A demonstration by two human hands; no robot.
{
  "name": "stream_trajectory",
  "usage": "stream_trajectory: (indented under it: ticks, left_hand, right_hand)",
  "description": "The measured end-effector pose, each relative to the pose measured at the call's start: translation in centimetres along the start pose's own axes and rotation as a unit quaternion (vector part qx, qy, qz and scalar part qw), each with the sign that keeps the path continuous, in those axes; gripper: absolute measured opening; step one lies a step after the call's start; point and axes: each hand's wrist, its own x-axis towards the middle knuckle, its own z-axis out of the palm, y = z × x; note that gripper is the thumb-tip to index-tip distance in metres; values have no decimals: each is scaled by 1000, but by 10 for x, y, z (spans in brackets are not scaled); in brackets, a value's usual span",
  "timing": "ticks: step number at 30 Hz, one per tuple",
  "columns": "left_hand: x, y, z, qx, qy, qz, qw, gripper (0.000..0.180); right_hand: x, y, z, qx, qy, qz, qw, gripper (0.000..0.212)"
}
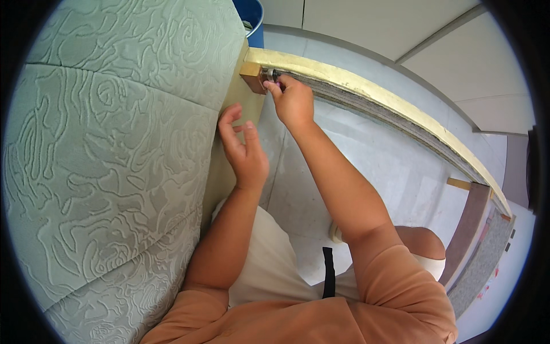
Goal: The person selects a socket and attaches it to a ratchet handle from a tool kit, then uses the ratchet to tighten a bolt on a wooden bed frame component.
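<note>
My right hand (293, 104) reaches to the far corner of a bed-like frame. Its thumb and fingers are pinched on a small metal and dark fitting (270, 74) at the wooden corner block (252, 78). A bit of purple shows by the fingertips; the fitting's exact kind is too small to make out. My left hand (245, 150) is raised beside the padded headboard (132, 143), fingers curled loosely and apart, with nothing in it. The headboard is covered in pale green fabric with a raised floral pattern. From the corner block a long cream-edged rail (355, 81) runs rightward.
A blue bin (255, 37) stands beyond the headboard's far corner. Light cabinet fronts (372, 23) line the far side. At right, a brown board (470, 229) meets the rail, with a short wooden piece (458, 183) near it. Grey floor (366, 149) lies inside the frame.
</note>
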Motion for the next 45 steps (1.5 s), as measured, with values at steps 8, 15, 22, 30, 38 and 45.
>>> stream_trajectory:
  ticks: [8,15,22,30,38,45]
  left_hand:
    - [0,1,2,5,6,0,1000,34]
    - [0,1,2,8,2,2,1000,34]
    - [0,1,2,0,2,-2,1000,33]
    - [1,0,2,1,0,0,1000,33]
    - [1,1,2,-4,2,-5,1000,33]
    - [3,-5,-1,-36,6,-37,999,31]
  right_hand:
    - [1,-12,-1,335,-88,200,917,33]
    - [-6,11,14,268,-30,106,957,24]
    - [-8,13,18,214,9,81,973,26]
    - [-7,-3,6,150,19,71,986,30]
    - [-5,-2,7,218,-35,133,966,33]
    - [-16,5,-1,324,-103,97,935,29]
